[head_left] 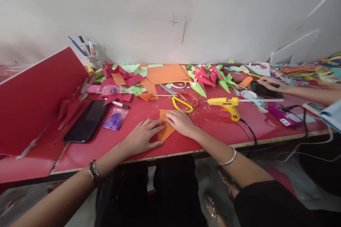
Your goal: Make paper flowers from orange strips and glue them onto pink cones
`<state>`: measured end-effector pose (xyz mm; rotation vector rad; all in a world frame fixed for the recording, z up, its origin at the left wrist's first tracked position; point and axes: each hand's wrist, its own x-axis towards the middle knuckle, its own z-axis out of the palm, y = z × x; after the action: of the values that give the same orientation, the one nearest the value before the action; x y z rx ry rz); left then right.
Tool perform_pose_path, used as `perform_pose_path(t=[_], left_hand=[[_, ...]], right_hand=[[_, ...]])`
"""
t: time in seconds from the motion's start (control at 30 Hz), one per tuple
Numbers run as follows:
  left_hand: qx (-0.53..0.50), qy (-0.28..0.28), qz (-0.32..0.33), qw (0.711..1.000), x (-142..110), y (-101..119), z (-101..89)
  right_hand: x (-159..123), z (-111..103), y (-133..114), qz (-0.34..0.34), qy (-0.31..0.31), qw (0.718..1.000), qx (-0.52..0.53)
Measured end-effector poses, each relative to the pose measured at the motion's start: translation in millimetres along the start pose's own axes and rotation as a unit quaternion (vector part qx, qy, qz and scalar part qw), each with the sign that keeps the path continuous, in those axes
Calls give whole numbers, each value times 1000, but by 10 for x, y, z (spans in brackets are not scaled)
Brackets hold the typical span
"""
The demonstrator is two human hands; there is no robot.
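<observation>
A folded piece of orange paper (165, 133) lies on the red table in front of me. My left hand (145, 135) rests at its left edge, palm down, the thumb spread from the other fingers and the fingertips touching the paper. From the right, my right hand (181, 122) lies over the paper's upper part with fingers pressed down on it, hiding some of it. Just beyond are scissors (186, 103) with yellow and orange handles, lying open. A yellow glue gun (226, 105) with a glue stick in its back lies to the right of my hands.
To the left are a black phone (86, 122), a bag of purple material (115, 118), a marker (117, 103) and a red board (39, 99). Paper scraps (124, 78), orange sheets (166, 73) and red and green paper cones (205, 78) line the back. Another person's hand (271, 84) reaches in at right.
</observation>
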<state>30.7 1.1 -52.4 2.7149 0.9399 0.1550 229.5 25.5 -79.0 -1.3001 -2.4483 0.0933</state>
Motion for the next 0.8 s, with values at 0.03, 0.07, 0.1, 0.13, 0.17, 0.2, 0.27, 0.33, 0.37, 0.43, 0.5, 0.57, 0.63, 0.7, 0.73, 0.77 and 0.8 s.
perform_pose_path(t=[0.03, 0.07, 0.1, 0.13, 0.17, 0.2, 0.27, 0.33, 0.37, 0.43, 0.5, 0.57, 0.63, 0.7, 0.73, 0.77, 0.8], left_hand=[[0, -6, 4, 1000, -4, -2, -7], [0, -10, 6, 1000, -8, -5, -13], [1, -15, 6, 1000, -13, -9, -20], [3, -19, 4, 1000, -19, -13, -25], [5, -23, 3, 1000, -24, -19, -31], [7, -27, 1, 1000, -29, -25, -36], [10, -35, 0, 999, -37, -40, -43], [11, -41, 2, 999, -40, -58, -44], [10, -43, 2, 999, -40, -66, -43], [9, -47, 1, 999, -39, -82, -37], [8, -52, -1, 999, -36, -95, -31], [9, -57, -3, 998, -34, -105, -30], [9, -60, -4, 998, -32, -112, -33], [9, -61, -1, 998, -30, -118, -35], [8, -61, 1, 998, -30, -120, -35], [8, -61, 3, 998, -30, -122, -33], [7, -60, 4, 998, -30, -124, -30]], right_hand=[[0, 1, 0, 1, -1, 1000, 2], [0, 2, 0, 1, -1, 1000, 4], [-1, 3, 0, 2, -1, 1000, 6], [-1, 4, 0, 2, -2, 1000, 8], [-1, 4, 0, 2, -2, 1000, 8], [0, 3, 0, 2, -2, 1000, 7], [1, 1, -1, 3, -3, 1000, 4], [2, 1, -1, 4, -3, 1000, 3], [2, 4, -1, 4, -3, 1000, 4], [3, 12, 1, 4, -3, 1000, 6], [4, 19, 2, 4, -3, 1000, 4], [2, 14, -2, 5, -3, 1000, -3], [-11, -14, -19, 8, 0, 1000, -14], [-48, -70, -52, 10, 14, 999, -32], [-80, -106, -76, 7, 23, 999, -41], [-123, -144, -105, 0, 30, 998, -47], [-174, -182, -139, -11, 33, 998, -47]])
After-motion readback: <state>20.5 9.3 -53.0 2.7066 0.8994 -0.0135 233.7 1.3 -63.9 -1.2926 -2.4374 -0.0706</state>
